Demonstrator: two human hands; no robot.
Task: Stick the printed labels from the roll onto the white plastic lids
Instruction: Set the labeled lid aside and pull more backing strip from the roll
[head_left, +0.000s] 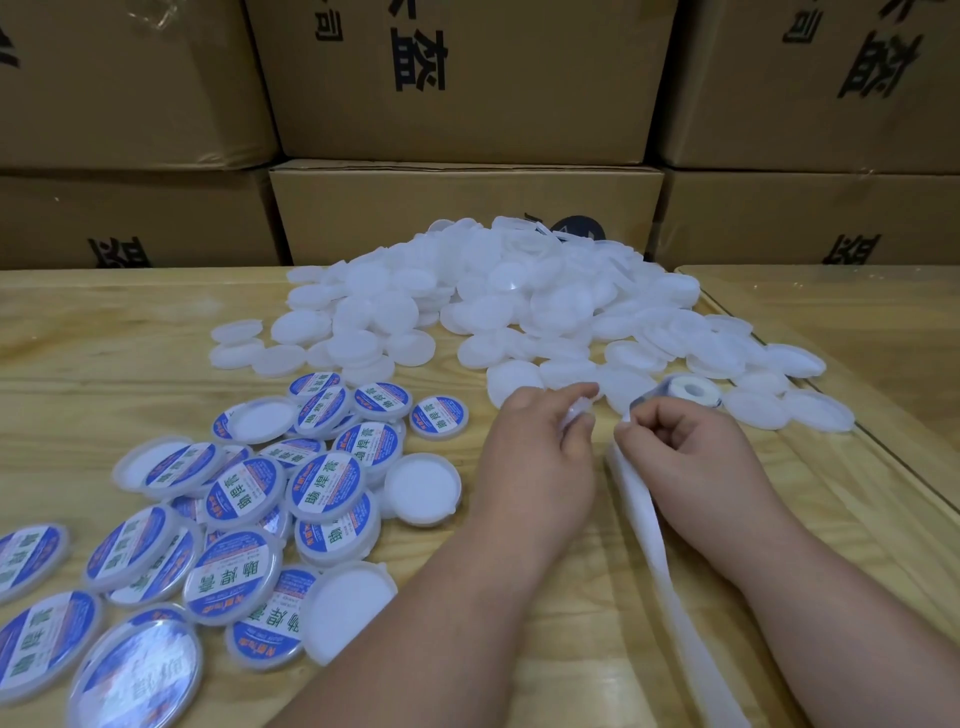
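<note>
On the pale wooden table (130, 332) the person's left hand (540, 447) has its fingers curled around a small white round plastic lid (575, 414), seen almost edge-on, so that only a thin part of the lid shows between the fingertips. The right hand (691, 452) is also closed, and its thumb and first finger pinch the white backing strip (644, 499) at its upper end. I cannot tell if a label is already lifted from the strip, because the fingers hide this place.

The strip is the important line here. Its long axis runs from the right hand toward the near edge of the table, and a short piece goes the other way, up to the small white roll of labels (693, 388), which lies just behind the right hand. The held lid is just beside the pinch point, to its left, with only a narrow gap between. So the right hand is nearer to the label, and I judge it needs only a short move to the left.

The heap of bare white lids (493, 301) lies toward the far edge. The finished lids with blue printed labels (322, 483) are spread toward the near left corner.
</note>
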